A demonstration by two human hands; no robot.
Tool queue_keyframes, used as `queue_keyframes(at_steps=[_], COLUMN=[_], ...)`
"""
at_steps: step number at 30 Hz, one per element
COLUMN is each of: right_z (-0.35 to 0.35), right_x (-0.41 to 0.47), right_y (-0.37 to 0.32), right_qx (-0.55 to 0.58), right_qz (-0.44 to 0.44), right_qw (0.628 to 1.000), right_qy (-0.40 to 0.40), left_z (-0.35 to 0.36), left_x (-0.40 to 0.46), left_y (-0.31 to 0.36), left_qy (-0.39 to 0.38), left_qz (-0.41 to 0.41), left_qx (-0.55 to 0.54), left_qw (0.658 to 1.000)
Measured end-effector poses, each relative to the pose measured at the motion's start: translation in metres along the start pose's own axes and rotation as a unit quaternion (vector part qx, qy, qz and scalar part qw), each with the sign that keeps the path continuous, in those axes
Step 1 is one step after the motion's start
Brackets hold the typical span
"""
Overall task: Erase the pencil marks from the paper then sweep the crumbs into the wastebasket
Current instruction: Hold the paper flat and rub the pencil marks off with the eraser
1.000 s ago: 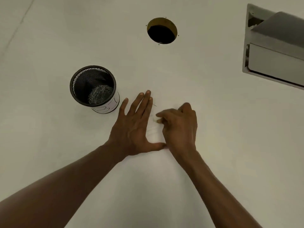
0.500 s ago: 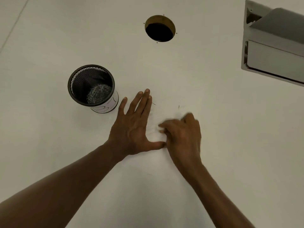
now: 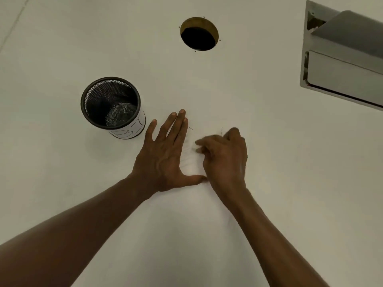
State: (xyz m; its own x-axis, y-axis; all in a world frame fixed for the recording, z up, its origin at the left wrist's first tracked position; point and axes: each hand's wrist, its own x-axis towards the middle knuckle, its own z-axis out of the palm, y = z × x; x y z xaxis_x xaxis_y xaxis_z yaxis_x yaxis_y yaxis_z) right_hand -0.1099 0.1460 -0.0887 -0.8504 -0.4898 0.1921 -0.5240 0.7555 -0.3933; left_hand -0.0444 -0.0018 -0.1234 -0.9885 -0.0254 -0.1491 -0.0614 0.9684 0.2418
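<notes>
A white sheet of paper (image 3: 189,162) lies on the white table, hard to tell from it. My left hand (image 3: 163,154) presses flat on the sheet, fingers spread. My right hand (image 3: 224,160), blurred by motion, is just right of it with thumb and fingers pinched on a small pale eraser (image 3: 196,146) that is mostly hidden. Short pencil marks (image 3: 190,127) show beside my left fingertips, and another pencil mark (image 3: 221,131) shows above my right knuckles. The black mesh wastebasket (image 3: 132,132) stands upright to the left of my left hand, with grey scraps inside.
A round hole (image 3: 199,35) is cut into the table straight ahead. A grey metal box with an open flap (image 3: 342,65) is set into the surface at the far right.
My right hand slid toward me over the paper, then back away to about where it was a second ago. My left hand stayed flat in the same spot.
</notes>
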Motion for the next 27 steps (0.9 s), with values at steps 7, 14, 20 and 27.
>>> queue_keyframes(at_steps=[7,14,20,27], right_z=[-0.015,-0.002,-0.002,-0.002], right_x=[-0.046,0.055,0.011,0.017], right_y=[0.002,0.014,0.001,0.012], right_qx=[0.005,0.006,0.149,0.168], right_qz=[-0.003,0.06,0.132,0.168], right_qw=[1.0,0.998,0.977,0.969], right_qy=[-0.014,0.001,-0.077,-0.073], left_z=[0.0,-0.001,-0.004,-0.015], left_x=[0.0,0.001,-0.001,-0.007], left_y=[-0.001,0.001,0.001,-0.022], left_qy=[0.003,-0.007,0.0,-0.011], left_qz=[-0.008,-0.011,-0.013,-0.014], left_qx=[0.003,-0.006,-0.039,-0.061], left_qw=[1.0,1.0,0.999,0.998])
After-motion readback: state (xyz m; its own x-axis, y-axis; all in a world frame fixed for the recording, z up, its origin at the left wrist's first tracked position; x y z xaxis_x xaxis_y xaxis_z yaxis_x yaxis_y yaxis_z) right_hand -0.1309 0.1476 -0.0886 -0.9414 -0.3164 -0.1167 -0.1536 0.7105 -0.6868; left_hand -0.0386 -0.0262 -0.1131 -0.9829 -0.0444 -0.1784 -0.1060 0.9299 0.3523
